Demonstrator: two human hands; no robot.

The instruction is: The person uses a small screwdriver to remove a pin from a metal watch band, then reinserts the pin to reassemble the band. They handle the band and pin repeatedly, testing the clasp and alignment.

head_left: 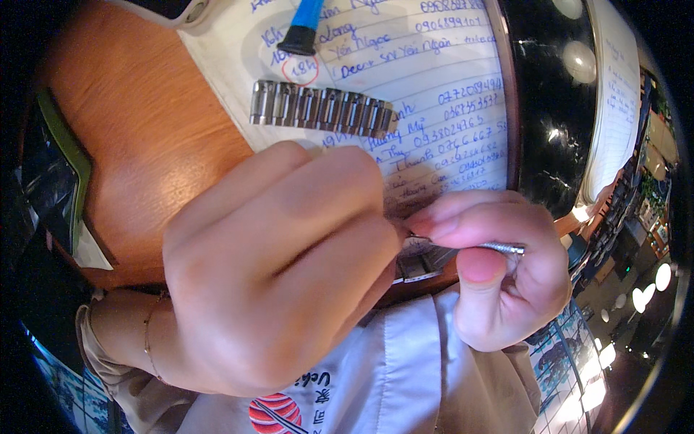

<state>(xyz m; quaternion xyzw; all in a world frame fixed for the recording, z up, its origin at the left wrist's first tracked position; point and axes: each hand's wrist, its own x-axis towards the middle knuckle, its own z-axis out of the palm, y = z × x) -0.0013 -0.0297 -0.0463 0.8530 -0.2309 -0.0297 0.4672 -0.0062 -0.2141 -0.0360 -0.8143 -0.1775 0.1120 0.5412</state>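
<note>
Wears pale top w/ beige slv., rd. red emblem, thin L-wrist chain.

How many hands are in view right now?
2: the left hand, at the centre, and the right hand, to its right, pinching a slim metal rod. No others show.

Likely a restaurant or similar business, at a desk or counter.
The lined notebook carries handwritten rows like names, times and phone numbers; left of it spreads a wooden tabletop. Below the notebook, the person's pale work garment bears a red striped emblem; far right of it, round lights glow in a dim room.
</note>
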